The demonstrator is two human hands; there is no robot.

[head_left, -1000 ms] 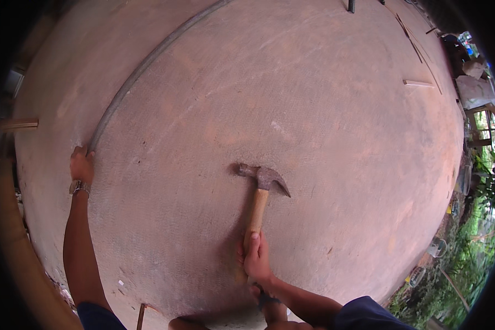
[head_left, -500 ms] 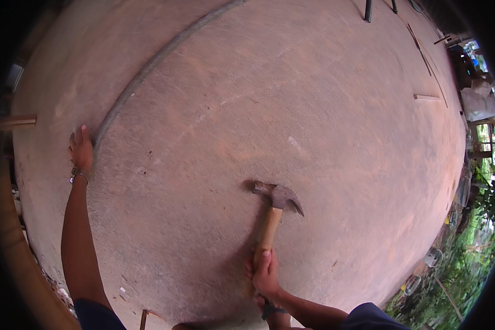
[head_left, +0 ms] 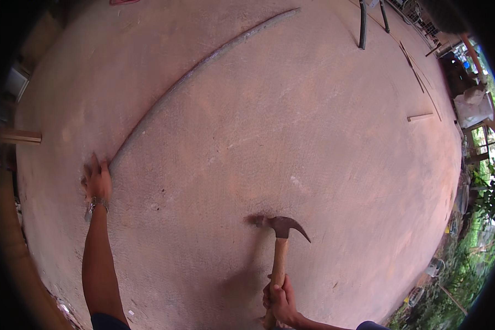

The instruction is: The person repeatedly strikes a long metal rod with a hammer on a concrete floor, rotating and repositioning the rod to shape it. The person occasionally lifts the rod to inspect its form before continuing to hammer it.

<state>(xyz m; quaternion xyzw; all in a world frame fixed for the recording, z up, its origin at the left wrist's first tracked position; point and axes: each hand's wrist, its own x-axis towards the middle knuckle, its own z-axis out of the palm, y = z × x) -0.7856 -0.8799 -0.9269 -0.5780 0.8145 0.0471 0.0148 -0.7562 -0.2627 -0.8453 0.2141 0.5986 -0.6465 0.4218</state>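
Observation:
My left hand (head_left: 97, 180), with a bracelet or watch at the wrist, lies flat with spread fingers at the near end of a long grey pole (head_left: 195, 69). Part of the pole is hidden by the hand, so I cannot tell how firmly it is pressed. My right hand (head_left: 280, 300) is wrapped around the wooden handle of a claw hammer (head_left: 279, 256). The hammer's dark metal head is up, its claw pointing right and its striking face left. A shadow falls to its left on the reddish-brown floor (head_left: 203, 264); whether the head touches the floor is unclear.
Two dark tubes (head_left: 363, 27) stand at the far right, near thin sticks (head_left: 418, 69) and a short wooden strip (head_left: 421, 117). A wooden piece (head_left: 22, 136) juts in at the left edge. Green plants (head_left: 467, 280) and a pale sack (head_left: 474, 110) border the right side.
The whole view has shifted, so hands and floor sit lower in the picture and the pole's far end shows. The hammer stays in my right hand; my left hand remains at the pole.

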